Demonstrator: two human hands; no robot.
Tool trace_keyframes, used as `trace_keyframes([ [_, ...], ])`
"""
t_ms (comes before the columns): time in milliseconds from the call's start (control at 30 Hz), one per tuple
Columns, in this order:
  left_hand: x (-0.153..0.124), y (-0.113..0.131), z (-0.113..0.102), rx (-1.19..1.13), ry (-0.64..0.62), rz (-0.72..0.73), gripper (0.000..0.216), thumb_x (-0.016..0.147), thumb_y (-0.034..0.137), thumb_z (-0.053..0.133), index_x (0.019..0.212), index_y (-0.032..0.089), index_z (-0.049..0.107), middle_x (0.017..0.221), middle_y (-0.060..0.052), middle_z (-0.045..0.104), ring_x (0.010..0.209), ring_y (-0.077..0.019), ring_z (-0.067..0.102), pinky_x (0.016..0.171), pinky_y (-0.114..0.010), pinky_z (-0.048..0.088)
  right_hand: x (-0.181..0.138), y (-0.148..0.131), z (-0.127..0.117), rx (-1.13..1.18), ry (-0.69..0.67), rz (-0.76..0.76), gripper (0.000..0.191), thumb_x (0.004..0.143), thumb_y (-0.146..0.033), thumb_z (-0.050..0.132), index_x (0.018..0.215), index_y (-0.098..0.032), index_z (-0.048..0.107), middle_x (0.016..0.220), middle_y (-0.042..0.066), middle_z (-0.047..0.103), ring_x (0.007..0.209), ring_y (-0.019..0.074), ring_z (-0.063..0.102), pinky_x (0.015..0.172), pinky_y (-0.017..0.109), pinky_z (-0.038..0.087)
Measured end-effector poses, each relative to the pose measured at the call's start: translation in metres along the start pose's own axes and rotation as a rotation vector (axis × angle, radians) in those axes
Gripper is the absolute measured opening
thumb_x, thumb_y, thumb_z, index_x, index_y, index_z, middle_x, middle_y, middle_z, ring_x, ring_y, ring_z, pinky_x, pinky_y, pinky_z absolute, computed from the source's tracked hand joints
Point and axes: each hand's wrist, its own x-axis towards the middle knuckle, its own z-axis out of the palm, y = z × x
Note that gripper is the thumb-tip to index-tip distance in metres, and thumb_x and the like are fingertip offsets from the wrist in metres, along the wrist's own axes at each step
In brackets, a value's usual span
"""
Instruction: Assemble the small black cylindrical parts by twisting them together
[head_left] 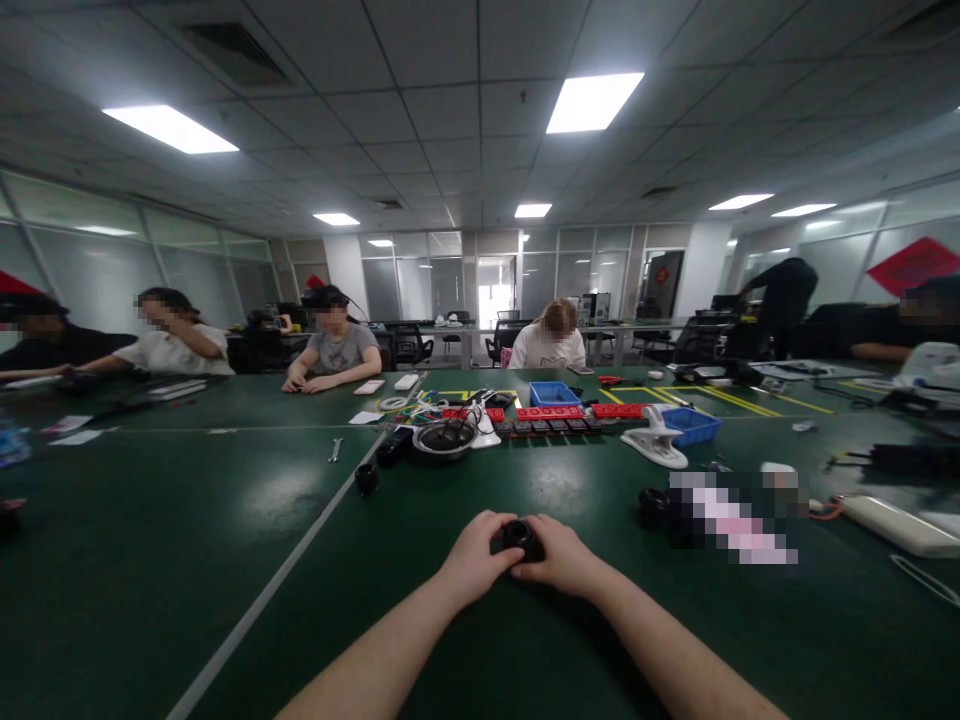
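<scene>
A small black round part with a dark opening on top is held between both hands, low over the green table. My left hand wraps its fingers round the left side, the thumb at the near edge. From the right, my right hand closes on the same part. Much of it is hidden by the fingers. A similar black part stands alone on the table to the left. Another dark round thing lies off to the right, beside a blurred-out patch.
Further back on the green table are a round black dish-like part, red strips, blue bins and a white clip-shaped stand. A wrench lies left, a power bank right. Several people sit around.
</scene>
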Motion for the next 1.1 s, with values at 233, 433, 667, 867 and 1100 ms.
trace_keyframes([
  [233,-0.001,0.002,-0.006,-0.026,-0.064,0.045,0.042,0.066,0.022,0.065,0.107,0.022,0.058,0.098,-0.003,0.058,0.089,-0.0183,0.054,0.076,-0.026,0.042,0.001,0.014,-0.005,0.272,-0.158,0.018,0.031,0.059,-0.025,0.067,0.086,-0.015,0.056,0.078,0.001,0.059,0.071,0.0161,0.054,0.058,0.022,0.038],
  [433,-0.001,-0.002,0.002,0.042,0.067,-0.052,0.036,0.060,0.026,0.070,0.094,0.018,0.060,0.089,-0.004,0.057,0.083,-0.0203,0.054,0.073,-0.030,0.042,-0.001,-0.013,0.007,-0.139,0.037,0.162,0.036,0.061,-0.051,0.063,0.075,-0.018,0.056,0.076,0.006,0.061,0.070,0.0213,0.057,0.058,0.027,0.036],
  [667,0.000,-0.003,-0.004,0.034,0.032,-0.007,0.038,0.064,0.027,0.067,0.101,0.019,0.060,0.095,-0.005,0.060,0.089,-0.0207,0.055,0.078,-0.030,0.042,-0.002,-0.004,0.003,-0.098,0.036,0.008,0.059,0.057,-0.053,0.066,0.103,-0.018,0.053,0.096,0.009,0.057,0.090,0.0259,0.052,0.074,0.033,0.038],
  [867,-0.001,-0.004,-0.011,0.006,-0.039,0.036,0.047,0.069,0.027,0.064,0.114,0.019,0.055,0.110,-0.007,0.060,0.100,-0.0235,0.054,0.086,-0.032,0.040,0.003,0.016,-0.003,0.243,-0.150,-0.070,0.021,0.064,-0.020,0.064,0.084,-0.017,0.059,0.081,0.001,0.057,0.075,0.0167,0.053,0.065,0.025,0.039],
  [1100,-0.002,-0.001,-0.003,0.072,0.035,-0.003,0.041,0.064,0.028,0.068,0.103,0.021,0.060,0.100,-0.004,0.062,0.093,-0.0223,0.055,0.081,-0.031,0.042,0.004,0.011,0.009,0.174,-0.058,0.022,0.028,0.059,-0.030,0.068,0.079,-0.017,0.053,0.073,0.000,0.056,0.067,0.0162,0.052,0.056,0.024,0.035],
])
